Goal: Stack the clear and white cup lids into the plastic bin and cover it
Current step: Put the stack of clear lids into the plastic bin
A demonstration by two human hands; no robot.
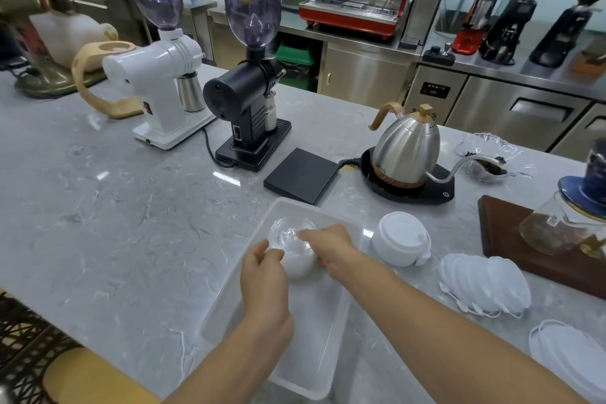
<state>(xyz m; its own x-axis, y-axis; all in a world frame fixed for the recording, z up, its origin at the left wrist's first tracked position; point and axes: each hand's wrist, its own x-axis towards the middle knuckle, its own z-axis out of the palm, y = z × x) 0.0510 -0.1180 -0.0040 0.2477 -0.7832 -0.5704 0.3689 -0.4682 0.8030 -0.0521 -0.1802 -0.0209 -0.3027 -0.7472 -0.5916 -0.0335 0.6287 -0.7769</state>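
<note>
A translucent plastic bin [226, 315] lies on the marble counter in front of me. Inside its far end stands a stack of clear domed lids [290, 234]. Both hands grip that stack: my left hand [264, 275] on its near left side, my right hand [329, 244] on its right side. To the right of the bin, white lids sit on the counter: an upright stack [401, 241], a row tipped on its side [485, 287], and another pile [570, 357] at the frame's right edge.
Behind the bin are a black scale [301, 174] and a steel gooseneck kettle [406, 147] on its base. A white grinder [164, 82] and a black grinder [249, 88] stand farther back left. A wooden tray [498, 226] with a glass server is at right.
</note>
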